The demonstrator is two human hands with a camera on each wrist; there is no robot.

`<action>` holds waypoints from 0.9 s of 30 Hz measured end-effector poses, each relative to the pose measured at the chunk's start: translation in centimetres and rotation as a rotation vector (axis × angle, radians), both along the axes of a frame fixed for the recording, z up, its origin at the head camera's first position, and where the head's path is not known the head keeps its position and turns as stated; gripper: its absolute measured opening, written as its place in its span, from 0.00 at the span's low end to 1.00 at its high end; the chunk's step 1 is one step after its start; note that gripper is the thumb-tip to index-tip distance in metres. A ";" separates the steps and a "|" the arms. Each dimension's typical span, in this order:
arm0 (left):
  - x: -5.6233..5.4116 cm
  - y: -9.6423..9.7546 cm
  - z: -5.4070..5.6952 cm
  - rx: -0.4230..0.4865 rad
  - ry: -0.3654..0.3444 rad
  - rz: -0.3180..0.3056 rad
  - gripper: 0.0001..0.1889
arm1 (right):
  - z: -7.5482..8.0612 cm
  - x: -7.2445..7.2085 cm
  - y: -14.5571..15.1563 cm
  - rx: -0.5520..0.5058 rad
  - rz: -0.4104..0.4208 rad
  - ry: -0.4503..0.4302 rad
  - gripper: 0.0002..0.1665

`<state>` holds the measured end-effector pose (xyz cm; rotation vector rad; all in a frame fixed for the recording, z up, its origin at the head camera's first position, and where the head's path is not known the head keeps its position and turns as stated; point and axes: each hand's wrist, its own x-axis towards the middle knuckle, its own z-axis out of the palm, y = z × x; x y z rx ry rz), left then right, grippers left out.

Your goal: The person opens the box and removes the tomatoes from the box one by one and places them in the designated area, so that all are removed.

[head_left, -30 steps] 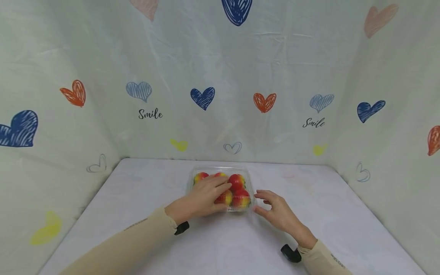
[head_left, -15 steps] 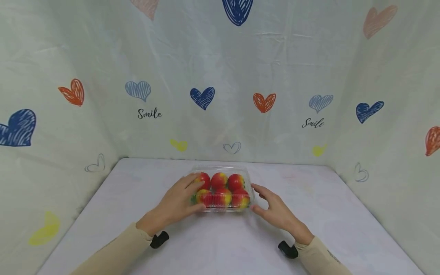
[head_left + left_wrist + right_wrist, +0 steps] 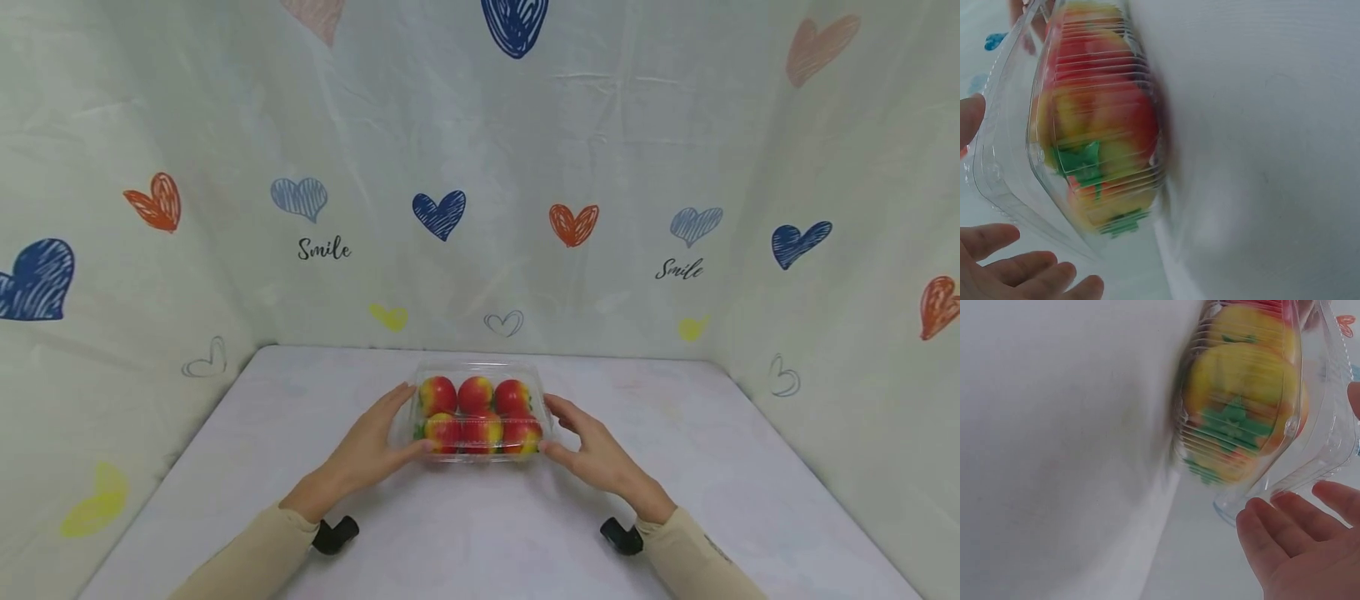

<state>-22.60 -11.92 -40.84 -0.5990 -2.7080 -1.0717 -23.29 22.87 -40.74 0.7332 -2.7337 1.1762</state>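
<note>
I've moved L hand (image 3: 366, 450) from over box (image 3: 480, 457) to its L side vs 1 s ago. Box w/ 6 fruits (image 3: 481, 428) sits btwn it & R hand (image 3: 596, 457); thumbs & fingers apart, contact unclear.

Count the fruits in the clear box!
6: back-left fruit, back-middle fruit, back-right fruit, front-left fruit, front-middle fruit, front-right fruit, all in the clear box. More may hide underneath.

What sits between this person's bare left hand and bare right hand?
A clear, rectangular plastic box with six round red-and-yellow fruits inside lies between the left hand and right hand, as the head view shows.
</note>
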 end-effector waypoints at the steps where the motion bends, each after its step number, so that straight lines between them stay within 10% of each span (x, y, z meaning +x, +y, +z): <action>1: -0.1 -0.1 -0.1 0.005 -0.018 0.000 0.47 | 0.4 0.2 -0.2 -0.012 0.001 -0.016 0.42; 10: -0.3 -0.1 -0.6 0.058 -0.125 -0.017 0.47 | -0.2 -0.8 -0.4 -0.083 -0.001 -0.116 0.48; 27: 0.5 -0.2 -0.9 0.114 -0.095 -0.068 0.47 | -0.5 0.0 -0.3 -0.046 0.000 -0.128 0.50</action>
